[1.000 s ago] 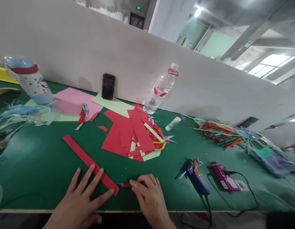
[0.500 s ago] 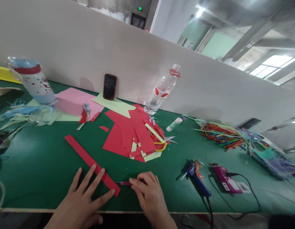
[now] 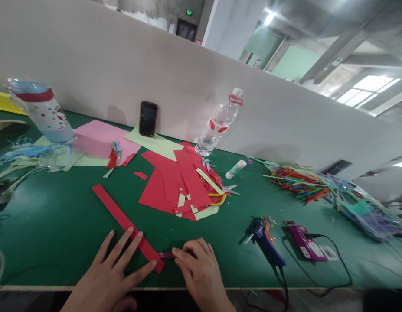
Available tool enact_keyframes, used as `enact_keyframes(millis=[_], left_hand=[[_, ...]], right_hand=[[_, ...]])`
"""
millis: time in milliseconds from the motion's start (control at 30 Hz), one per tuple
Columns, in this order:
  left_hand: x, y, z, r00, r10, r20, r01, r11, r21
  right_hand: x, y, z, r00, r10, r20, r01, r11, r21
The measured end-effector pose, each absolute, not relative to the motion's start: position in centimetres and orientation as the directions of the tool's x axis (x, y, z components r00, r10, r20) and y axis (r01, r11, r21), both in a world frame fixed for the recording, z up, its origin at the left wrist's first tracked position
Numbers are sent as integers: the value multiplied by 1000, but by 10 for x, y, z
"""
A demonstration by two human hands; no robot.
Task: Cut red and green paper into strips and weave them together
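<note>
My left hand [image 3: 118,264] lies with fingers spread, its fingertips pressing on a narrow red paper strip [image 3: 113,209] that slants across the green table. In my right hand [image 3: 201,264], thumb and fingers pinch a small purple craft knife [image 3: 167,255]. The knife points left, and its thin tip meets the right edge of the strip near the strip's lower end. Behind my hands spreads a pile of red paper pieces [image 3: 160,186], with scissors [image 3: 229,190] with yellow handles partly under it.
A glue gun [image 3: 269,245] and a purple power strip [image 3: 306,242] with cables lie to the right. Farther back are a glue stick [image 3: 235,169], a water bottle [image 3: 217,123], a phone [image 3: 148,119], a tumbler [image 3: 47,112] and bundled pipe cleaners [image 3: 300,184].
My right hand has moved slightly left and down, bringing the knife tip to the strip's edge. The strip has shifted slightly right and down under my left hand.
</note>
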State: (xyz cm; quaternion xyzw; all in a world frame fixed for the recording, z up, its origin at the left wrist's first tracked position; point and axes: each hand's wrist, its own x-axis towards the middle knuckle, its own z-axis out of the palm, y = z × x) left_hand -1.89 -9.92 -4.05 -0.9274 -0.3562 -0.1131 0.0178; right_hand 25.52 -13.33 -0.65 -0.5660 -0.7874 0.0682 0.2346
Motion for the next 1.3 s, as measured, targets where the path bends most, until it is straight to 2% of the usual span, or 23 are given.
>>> enact_keyframes(millis=[467, 1300], left_hand=[[-20, -100, -47, 707, 689, 159, 677, -724, 130], [-23, -98, -48, 717, 684, 133, 669, -729, 143]], right_hand=[[253, -124, -5, -260, 921, 291, 855, 359, -374], [245, -111, -7, -288, 903, 317, 861, 389, -326]])
